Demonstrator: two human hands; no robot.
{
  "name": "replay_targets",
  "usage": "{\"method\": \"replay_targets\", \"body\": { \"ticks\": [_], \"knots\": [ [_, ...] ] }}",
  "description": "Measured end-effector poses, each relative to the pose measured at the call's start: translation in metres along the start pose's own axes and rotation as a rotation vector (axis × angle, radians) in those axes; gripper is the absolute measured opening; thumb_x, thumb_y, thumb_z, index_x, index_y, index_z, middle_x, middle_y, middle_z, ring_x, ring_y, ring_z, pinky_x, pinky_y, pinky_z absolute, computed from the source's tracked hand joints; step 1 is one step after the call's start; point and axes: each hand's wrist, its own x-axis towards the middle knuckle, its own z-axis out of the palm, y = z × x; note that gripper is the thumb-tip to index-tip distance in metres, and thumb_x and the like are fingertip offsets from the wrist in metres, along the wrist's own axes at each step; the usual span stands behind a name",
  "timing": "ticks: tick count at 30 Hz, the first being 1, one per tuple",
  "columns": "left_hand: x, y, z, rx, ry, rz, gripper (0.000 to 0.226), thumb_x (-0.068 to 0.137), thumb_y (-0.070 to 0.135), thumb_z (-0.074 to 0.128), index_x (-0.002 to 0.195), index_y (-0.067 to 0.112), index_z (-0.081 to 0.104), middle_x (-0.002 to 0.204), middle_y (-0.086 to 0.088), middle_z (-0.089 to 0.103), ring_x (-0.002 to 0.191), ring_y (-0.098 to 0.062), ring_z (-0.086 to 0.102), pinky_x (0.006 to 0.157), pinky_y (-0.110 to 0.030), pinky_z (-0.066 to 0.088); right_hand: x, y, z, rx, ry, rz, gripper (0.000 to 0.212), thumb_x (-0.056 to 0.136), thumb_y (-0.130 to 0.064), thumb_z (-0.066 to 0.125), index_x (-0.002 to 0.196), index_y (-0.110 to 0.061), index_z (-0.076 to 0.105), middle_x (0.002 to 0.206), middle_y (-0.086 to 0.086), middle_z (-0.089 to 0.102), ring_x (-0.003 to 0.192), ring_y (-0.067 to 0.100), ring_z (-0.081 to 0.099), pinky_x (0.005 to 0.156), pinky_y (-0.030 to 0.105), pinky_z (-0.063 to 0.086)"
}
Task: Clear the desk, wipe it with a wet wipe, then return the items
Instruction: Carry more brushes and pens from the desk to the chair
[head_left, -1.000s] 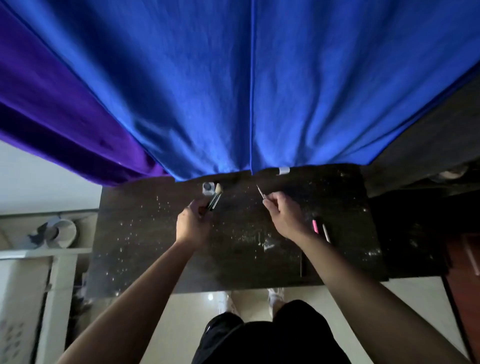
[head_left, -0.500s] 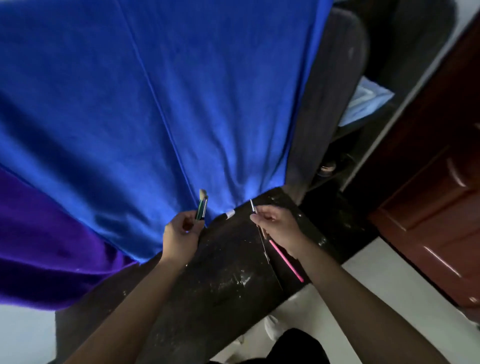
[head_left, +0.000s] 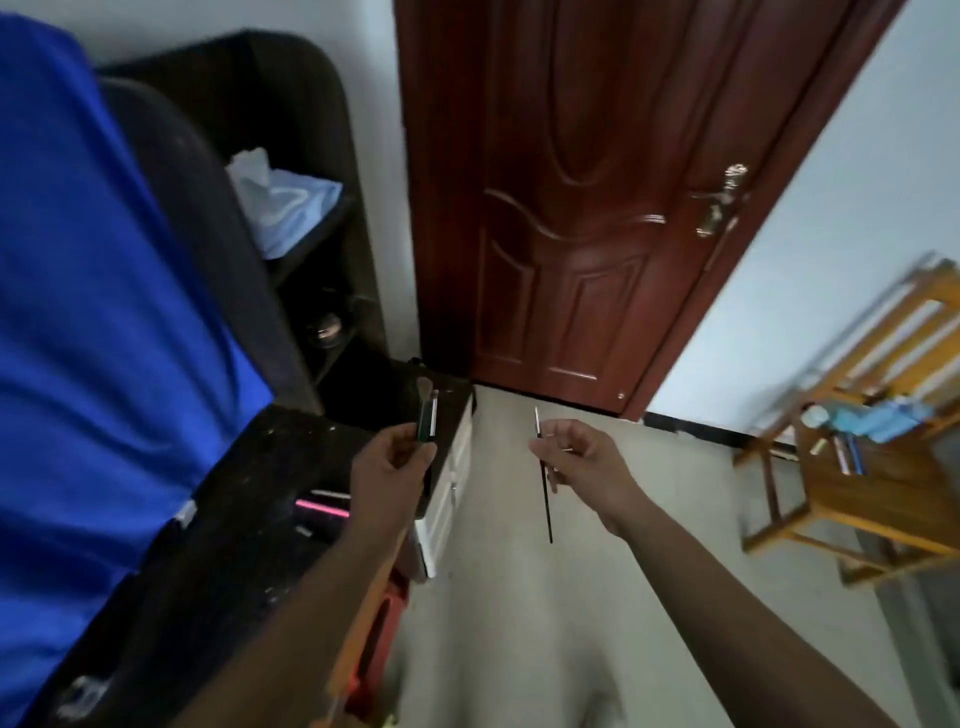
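My left hand (head_left: 390, 465) grips two green-handled paintbrushes (head_left: 427, 415) upright above the right end of the dark speckled desk (head_left: 244, 519). My right hand (head_left: 576, 457) pinches a thin black paintbrush (head_left: 544, 480) out over the floor, tip up and handle hanging down. A pink pen (head_left: 322, 506) and a pale pen (head_left: 330, 493) lie on the desk just left of my left wrist.
Blue cloth (head_left: 93, 312) hangs behind the desk on the left. A dark shelf (head_left: 311, 249) holds a light blue tissue pack (head_left: 283, 200). A red-brown door (head_left: 587, 208) stands ahead. At right, a wooden stool (head_left: 878, 483) carries pens and blue items.
My view has swung right, from the desk toward the door and stool. Both hands have lifted off the desk with their brushes; my right hand is now out over the floor.
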Motion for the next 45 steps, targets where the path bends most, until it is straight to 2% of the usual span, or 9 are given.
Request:
{"method": "replay_targets", "body": {
  "ticks": [3, 6, 12, 18, 25, 33, 38, 41, 45],
  "knots": [
    [-0.017, 0.011, 0.08, 0.047, -0.138, 0.036, 0.021, 0.089, 0.002, 0.067, 0.107, 0.012, 0.069, 0.088, -0.003, 0.073, 0.074, -0.004, 0.067, 0.069, -0.02, 0.053, -0.021, 0.015, -0.083, 0.06, 0.142, 0.003, 0.013, 0.087, -0.015, 0.079, 0.098, -0.014, 0.072, 0.071, -0.004, 0.064, 0.063, 0.019, 0.055, 0.058, 0.032, 0.05],
    [-0.039, 0.01, 0.173, 0.111, -0.276, 0.057, 0.019, 0.09, 0.005, 0.067, 0.106, 0.015, 0.069, 0.092, -0.004, 0.073, 0.08, -0.01, 0.066, 0.074, -0.026, 0.054, -0.045, 0.037, -0.172, 0.1, 0.261, 0.014, 0.015, 0.087, -0.018, 0.079, 0.1, -0.016, 0.072, 0.07, -0.006, 0.065, 0.061, 0.017, 0.057, 0.06, 0.031, 0.053],
    [-0.103, 0.007, 0.383, 0.172, -0.464, 0.087, 0.019, 0.09, 0.007, 0.069, 0.107, 0.014, 0.07, 0.091, -0.001, 0.073, 0.075, -0.009, 0.064, 0.064, -0.018, 0.05, -0.102, 0.083, -0.381, 0.185, 0.505, 0.054, 0.02, 0.087, -0.019, 0.079, 0.105, -0.017, 0.071, 0.069, -0.011, 0.066, 0.067, 0.015, 0.06, 0.063, 0.03, 0.055],
    [-0.156, 0.02, 0.547, 0.184, -0.661, 0.138, 0.024, 0.089, 0.005, 0.069, 0.097, 0.028, 0.068, 0.091, 0.0, 0.073, 0.08, -0.012, 0.066, 0.069, -0.026, 0.052, -0.138, 0.106, -0.545, 0.196, 0.765, 0.056, 0.019, 0.087, -0.019, 0.079, 0.104, -0.017, 0.072, 0.069, -0.003, 0.062, 0.063, 0.017, 0.056, 0.065, 0.033, 0.053],
    [-0.144, 0.02, 0.683, 0.192, -0.735, 0.111, 0.023, 0.088, 0.007, 0.07, 0.095, 0.029, 0.068, 0.09, 0.004, 0.073, 0.081, -0.01, 0.067, 0.074, -0.027, 0.053, -0.108, 0.124, -0.659, 0.184, 0.85, 0.056, 0.016, 0.088, -0.02, 0.078, 0.103, -0.016, 0.074, 0.073, 0.0, 0.068, 0.057, 0.014, 0.057, 0.054, 0.026, 0.051],
    [-0.068, 0.039, 0.858, 0.169, -0.814, 0.079, 0.019, 0.092, 0.013, 0.068, 0.11, 0.02, 0.068, 0.1, 0.005, 0.074, 0.091, -0.013, 0.072, 0.078, -0.032, 0.061, 0.0, 0.112, -0.783, 0.144, 0.933, 0.066, 0.005, 0.089, -0.022, 0.077, 0.092, -0.024, 0.075, 0.071, -0.007, 0.072, 0.056, 0.004, 0.063, 0.052, 0.017, 0.049],
    [-0.022, 0.067, 0.949, 0.163, -0.827, 0.121, 0.018, 0.091, 0.014, 0.069, 0.105, 0.026, 0.068, 0.095, 0.014, 0.072, 0.085, -0.006, 0.07, 0.059, -0.013, 0.054, 0.067, 0.082, -0.849, 0.149, 0.921, 0.086, 0.008, 0.089, -0.025, 0.076, 0.097, -0.023, 0.073, 0.07, -0.009, 0.072, 0.059, 0.001, 0.067, 0.055, 0.017, 0.051],
    [-0.007, 0.071, 0.996, 0.21, -0.826, 0.121, 0.019, 0.09, 0.014, 0.07, 0.107, 0.024, 0.068, 0.1, 0.012, 0.072, 0.091, -0.011, 0.07, 0.071, -0.02, 0.059, 0.089, 0.077, -0.883, 0.185, 0.902, 0.096, 0.011, 0.091, -0.022, 0.074, 0.101, -0.021, 0.071, 0.07, -0.009, 0.072, 0.059, 0.002, 0.068, 0.053, 0.015, 0.052],
    [-0.003, 0.062, 1.054, 0.213, -0.813, 0.103, 0.023, 0.091, 0.013, 0.068, 0.099, 0.034, 0.065, 0.099, 0.013, 0.071, 0.094, -0.01, 0.069, 0.072, -0.02, 0.059, 0.115, 0.086, -0.94, 0.191, 0.893, 0.129, 0.011, 0.09, -0.022, 0.074, 0.1, -0.022, 0.07, 0.07, -0.012, 0.072, 0.059, 0.001, 0.068, 0.053, 0.015, 0.051]
  ]
}}
